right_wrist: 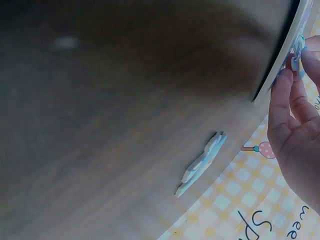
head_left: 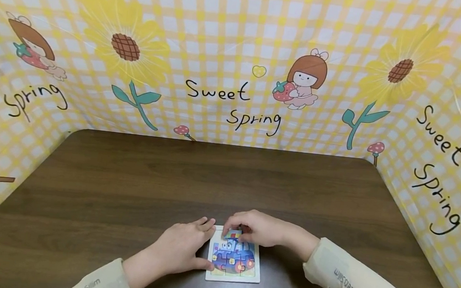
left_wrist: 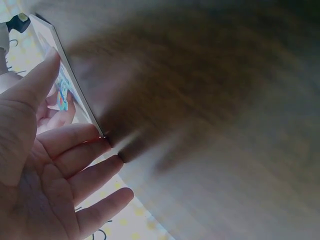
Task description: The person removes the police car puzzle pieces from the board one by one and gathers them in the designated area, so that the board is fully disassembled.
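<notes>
Touching the puzzle's edge (head_left: 208, 275), left hand (head_left: 178, 248) lies spread, right hand (head_left: 262, 229) pinches a piece (left_wrist: 62, 98), tabletop (head_left: 211, 179) beyond.

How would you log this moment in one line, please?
left hand: touches puzzle tray | right hand: pinches piece over it | loose pieces: on table

puzzle (head_left: 233, 259) on table (head_left: 211, 179) | hands (head_left: 182, 246) (head_left: 263, 229) left, upper right | cloth (head_left: 222, 47) behind

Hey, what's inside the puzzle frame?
Pieces showing a blue cartoon vehicle. The right hand hides whatever is at the upper right corner of the frame.
</notes>
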A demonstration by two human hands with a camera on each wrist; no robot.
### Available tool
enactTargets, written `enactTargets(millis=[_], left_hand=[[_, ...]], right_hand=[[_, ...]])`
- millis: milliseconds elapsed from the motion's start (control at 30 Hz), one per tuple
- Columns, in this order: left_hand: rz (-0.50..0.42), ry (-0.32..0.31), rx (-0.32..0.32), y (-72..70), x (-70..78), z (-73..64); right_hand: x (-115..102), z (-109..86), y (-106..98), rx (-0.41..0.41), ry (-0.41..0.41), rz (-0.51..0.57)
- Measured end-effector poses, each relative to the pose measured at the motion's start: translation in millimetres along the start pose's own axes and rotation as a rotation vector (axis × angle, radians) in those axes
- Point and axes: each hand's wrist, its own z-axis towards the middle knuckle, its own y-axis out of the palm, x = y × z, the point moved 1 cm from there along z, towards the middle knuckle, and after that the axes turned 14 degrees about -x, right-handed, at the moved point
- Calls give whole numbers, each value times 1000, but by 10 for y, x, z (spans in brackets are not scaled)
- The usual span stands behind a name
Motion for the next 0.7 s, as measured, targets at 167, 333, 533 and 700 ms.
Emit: enactTargets(millis=[167, 333, 533, 700], left_hand=[[0, 6, 13, 1, 0, -3], [-11, 7, 8, 8, -3, 5], [-14, 8, 12, 1, -2, -2], [-10, -2, 4, -1, -6, -1]], right_hand=[[13, -8, -15, 9, -7, 35], [29, -14, -21, 14, 10, 76], [21, -61, -55, 42, 19, 160], [3, -124, -95, 61, 23, 180]])
